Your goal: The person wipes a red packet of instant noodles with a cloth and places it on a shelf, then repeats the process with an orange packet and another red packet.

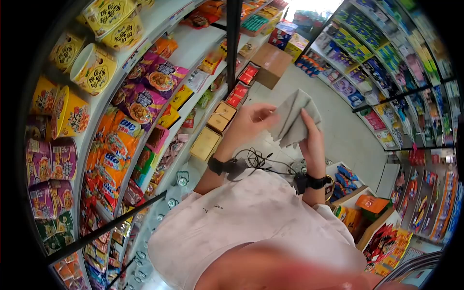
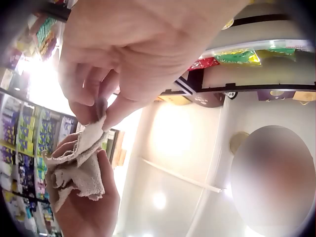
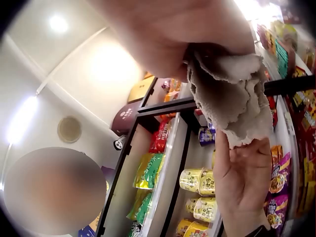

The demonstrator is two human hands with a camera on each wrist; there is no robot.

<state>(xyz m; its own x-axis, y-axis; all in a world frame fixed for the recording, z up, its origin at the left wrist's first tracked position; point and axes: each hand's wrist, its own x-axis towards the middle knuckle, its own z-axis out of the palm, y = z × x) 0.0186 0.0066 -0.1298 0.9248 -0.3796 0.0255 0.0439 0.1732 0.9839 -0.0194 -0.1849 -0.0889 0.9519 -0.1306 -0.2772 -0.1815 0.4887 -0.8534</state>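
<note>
A folded grey cloth [image 1: 296, 116] is held up between both hands in front of the chest. My right hand [image 1: 313, 141] grips it along its right side, thumb lying over the fabric. At its other side, my left hand [image 1: 250, 122] has its fingers curled in. In the left wrist view, thumb and fingers of the left hand [image 2: 133, 54] pinch a corner of the cloth [image 2: 81, 168]. Loose, ragged layers of the cloth [image 3: 232, 98] hang from the right hand [image 3: 182, 34] in the right wrist view, and the left hand [image 3: 243, 180] meets their lower edge.
Shelves of packaged noodles [image 1: 116, 150] line the left side, with yellow noodle cups [image 1: 94, 70] near the top. A cardboard box [image 1: 270, 65] stands on the floor ahead. Stocked racks [image 1: 367, 58] run along the right. Black cables [image 1: 253, 158] hang between the wrists.
</note>
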